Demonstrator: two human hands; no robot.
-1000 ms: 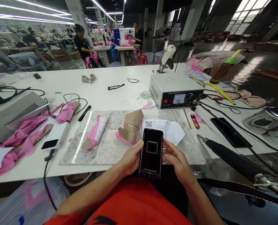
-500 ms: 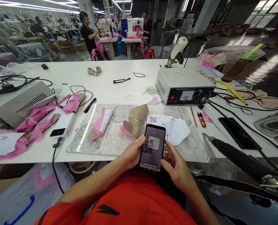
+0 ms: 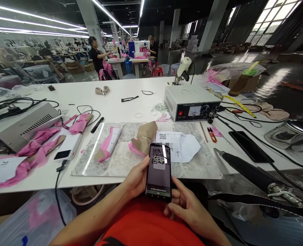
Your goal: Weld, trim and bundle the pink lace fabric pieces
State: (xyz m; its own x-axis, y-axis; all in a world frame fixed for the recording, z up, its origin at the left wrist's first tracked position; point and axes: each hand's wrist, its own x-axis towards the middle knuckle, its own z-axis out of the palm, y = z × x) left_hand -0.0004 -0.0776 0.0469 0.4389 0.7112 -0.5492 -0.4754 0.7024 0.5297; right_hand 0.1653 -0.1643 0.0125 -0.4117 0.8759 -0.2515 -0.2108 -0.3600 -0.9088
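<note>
A black smartphone (image 3: pixel 158 172) is tilted up in front of my red shirt; its screen shows a magnified QR code. My left hand (image 3: pixel 137 177) grips its left edge. Curled at the lower right edge, my right hand (image 3: pixel 186 203) has fingertips against the phone, with its thumb just below the corner. Beyond the phone lies a white paper sheet (image 3: pixel 186 152) with a printed QR code. To its left sits a tan and pink fabric bundle (image 3: pixel 145 136) with a tie round it. Further left is a rolled pink piece wrapped in white paper (image 3: pixel 110 143).
Behind the marbled board (image 3: pixel 126 169) stands a control box (image 3: pixel 192 102) with a dial. Orange thread snips (image 3: pixel 212 134), another phone (image 3: pixel 251 147) and a black-handled tool (image 3: pixel 243 167) lie at right. A white power bank (image 3: pixel 68 143) and pink fabric are left. Two people work at machines beyond.
My view has tilted up. The phone has shifted slightly left and its QR code looks bigger. My right thumb has slid from the phone's side to below its corner.
</note>
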